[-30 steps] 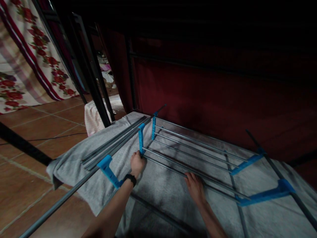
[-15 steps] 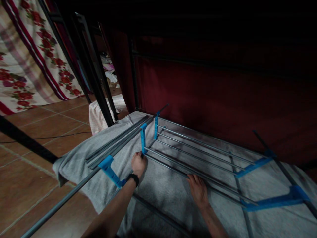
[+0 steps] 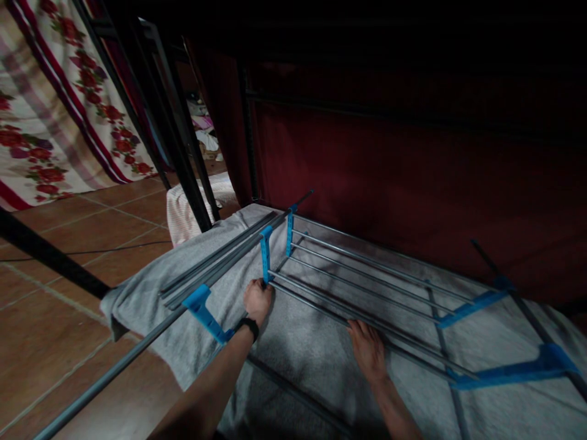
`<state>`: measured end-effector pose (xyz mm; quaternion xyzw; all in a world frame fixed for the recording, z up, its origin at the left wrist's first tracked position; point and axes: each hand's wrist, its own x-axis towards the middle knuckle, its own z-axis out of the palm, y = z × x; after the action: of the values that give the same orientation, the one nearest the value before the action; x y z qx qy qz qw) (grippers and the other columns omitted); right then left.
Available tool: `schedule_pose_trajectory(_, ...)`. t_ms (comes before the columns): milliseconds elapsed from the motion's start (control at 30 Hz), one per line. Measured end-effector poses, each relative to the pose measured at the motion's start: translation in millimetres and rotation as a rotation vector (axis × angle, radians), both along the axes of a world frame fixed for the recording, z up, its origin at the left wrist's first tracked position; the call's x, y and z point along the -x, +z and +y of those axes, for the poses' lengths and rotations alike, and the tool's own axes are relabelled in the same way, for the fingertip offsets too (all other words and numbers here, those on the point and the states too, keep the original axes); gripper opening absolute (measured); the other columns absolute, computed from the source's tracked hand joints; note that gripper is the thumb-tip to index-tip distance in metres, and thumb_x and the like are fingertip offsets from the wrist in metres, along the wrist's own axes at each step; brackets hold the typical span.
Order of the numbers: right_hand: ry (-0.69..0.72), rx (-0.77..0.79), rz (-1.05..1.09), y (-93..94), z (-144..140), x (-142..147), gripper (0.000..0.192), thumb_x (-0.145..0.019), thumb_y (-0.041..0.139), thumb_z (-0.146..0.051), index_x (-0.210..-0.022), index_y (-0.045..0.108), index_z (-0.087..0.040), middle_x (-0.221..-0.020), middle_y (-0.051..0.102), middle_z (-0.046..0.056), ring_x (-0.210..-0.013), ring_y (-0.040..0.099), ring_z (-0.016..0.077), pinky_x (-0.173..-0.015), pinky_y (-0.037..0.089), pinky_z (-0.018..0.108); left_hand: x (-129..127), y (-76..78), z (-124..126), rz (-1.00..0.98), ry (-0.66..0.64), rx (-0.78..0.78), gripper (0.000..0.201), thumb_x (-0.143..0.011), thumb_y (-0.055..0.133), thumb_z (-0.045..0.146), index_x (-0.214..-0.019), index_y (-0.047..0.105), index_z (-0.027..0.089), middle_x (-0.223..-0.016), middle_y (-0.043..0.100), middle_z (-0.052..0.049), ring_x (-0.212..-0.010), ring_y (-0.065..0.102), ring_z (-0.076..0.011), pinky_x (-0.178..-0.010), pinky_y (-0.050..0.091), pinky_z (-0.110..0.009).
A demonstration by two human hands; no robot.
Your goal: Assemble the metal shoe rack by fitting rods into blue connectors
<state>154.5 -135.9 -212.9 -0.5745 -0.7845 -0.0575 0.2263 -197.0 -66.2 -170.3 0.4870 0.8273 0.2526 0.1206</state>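
Left hand (image 3: 257,299) curled tight at the foot of the blue bracket (image 3: 265,252), pinching the rod end; bare tile floor (image 3: 55,318) open at nine o'clock; right hand (image 3: 368,349) flat, fingers spread on the metal rods (image 3: 367,287); rods run long from ten toward four o'clock across the grey cloth (image 3: 298,348).

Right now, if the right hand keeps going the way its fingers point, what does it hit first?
The right hand points up and away, fingertips already at the nearest metal rod of the rack. Going straight on, it would likely meet the next parallel rods, then the dark red fabric wall. Depth is hard to judge.
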Motion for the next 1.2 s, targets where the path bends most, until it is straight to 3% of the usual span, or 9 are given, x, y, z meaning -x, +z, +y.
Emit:
schedule_pose_trajectory(333, 0.025, -0.004, 0.014, -2.5, 1.6, -2.6, 0.028, -0.102, 0.049, -0.027, -0.119, 0.071, -0.032, -0.114, 0.077, 0.004, -0.103, 0.072, 0.0263, -0.092, 0.054, 0.04, -0.7, 0.2, -1.5, 0.01, 0.002, -0.016, 0.021, -0.096, 0.056, 0.026, -0.106, 0.072, 0.016, -0.112, 0.071, -0.012, -0.101, 0.066, -0.0252, -0.081, 0.046, -0.031)
schedule_pose_trajectory(533, 0.027, -0.012, -0.015, -5.1, 2.3, -3.5, 0.027, -0.105, 0.046, -0.027, -0.114, 0.071, -0.031, -0.105, 0.078, 0.003, -0.093, 0.072, 0.0229, -0.087, 0.053, 0.038, -2.7, 2.2, -2.9, 0.003, -0.003, -0.021, 0.023, -0.096, 0.054, 0.023, -0.107, 0.073, 0.017, -0.114, 0.072, -0.013, -0.102, 0.066, -0.0255, -0.084, 0.047, -0.033)
schedule_pose_trajectory(1200, 0.059, 0.011, -0.135, -4.7, 4.6, -4.4, 0.033, -0.105, 0.042, -0.023, -0.121, 0.071, -0.029, -0.117, 0.078, 0.004, -0.106, 0.072, 0.0231, -0.094, 0.052, 0.039, -4.3, 2.8, -5.4, 0.044, -0.017, -0.018, 0.024, -0.098, 0.053, 0.026, -0.108, 0.072, 0.015, -0.121, 0.071, -0.015, -0.11, 0.066, -0.0275, -0.093, 0.047, -0.035)
